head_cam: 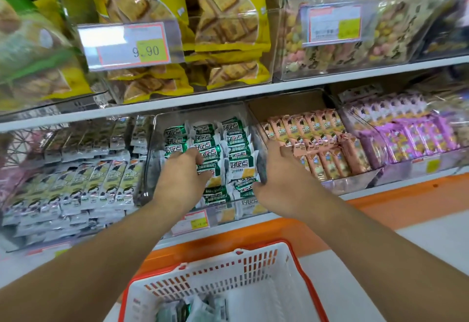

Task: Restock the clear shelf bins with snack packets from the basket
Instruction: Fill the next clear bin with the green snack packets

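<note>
On the left of the lower shelf (177,104) sat a clear bin of pale yellow-green packets (83,182). Beside it, in the middle, was the clear bin (200,118) of green-and-white snack packets (228,154), and both my hands were in it. My left hand (181,174) lay on the left rows, its fingers curled down over the packets, touching them; I could not tell whether they pinched any. My right hand (281,172) was at the bin's right side, its fingers curled round the clear side wall and the packets by it. Farther right sat pink packets (327,149), then purple ones (416,133). Near me, below my arms, the white basket with a red rim (253,266) held a few packets at its bottom.
</note>
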`<state>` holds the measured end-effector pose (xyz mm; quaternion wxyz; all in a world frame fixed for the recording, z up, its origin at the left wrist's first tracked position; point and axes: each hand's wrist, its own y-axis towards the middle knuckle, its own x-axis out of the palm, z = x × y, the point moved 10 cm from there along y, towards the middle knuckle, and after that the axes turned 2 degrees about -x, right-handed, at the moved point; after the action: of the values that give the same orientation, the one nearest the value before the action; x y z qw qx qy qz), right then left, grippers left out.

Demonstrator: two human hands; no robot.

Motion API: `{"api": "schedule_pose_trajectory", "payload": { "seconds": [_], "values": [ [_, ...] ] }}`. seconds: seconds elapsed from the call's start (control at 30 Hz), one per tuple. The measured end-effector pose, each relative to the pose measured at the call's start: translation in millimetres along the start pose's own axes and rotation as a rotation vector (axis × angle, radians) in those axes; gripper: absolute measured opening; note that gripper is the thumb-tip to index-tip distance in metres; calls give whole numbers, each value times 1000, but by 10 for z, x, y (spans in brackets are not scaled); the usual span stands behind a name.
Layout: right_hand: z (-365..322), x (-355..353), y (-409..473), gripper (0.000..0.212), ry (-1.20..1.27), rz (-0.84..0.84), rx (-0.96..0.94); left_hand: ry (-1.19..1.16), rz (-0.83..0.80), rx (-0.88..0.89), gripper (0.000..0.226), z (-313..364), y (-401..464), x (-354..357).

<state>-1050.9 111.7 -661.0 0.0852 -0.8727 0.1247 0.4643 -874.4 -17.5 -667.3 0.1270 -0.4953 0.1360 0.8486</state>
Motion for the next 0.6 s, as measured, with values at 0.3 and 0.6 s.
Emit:
{"api": "schedule_pose_trajectory", "payload": {
  "seconds": [0.3,0.6],
  "values": [
    [-45,38,-28,73,-3,7,-15,-40,-13,-23,24,4,5,121],
    [20,20,-160,99,108,-44,-40,-36,-17,85,44,96,-419,-220]
  ]
}}
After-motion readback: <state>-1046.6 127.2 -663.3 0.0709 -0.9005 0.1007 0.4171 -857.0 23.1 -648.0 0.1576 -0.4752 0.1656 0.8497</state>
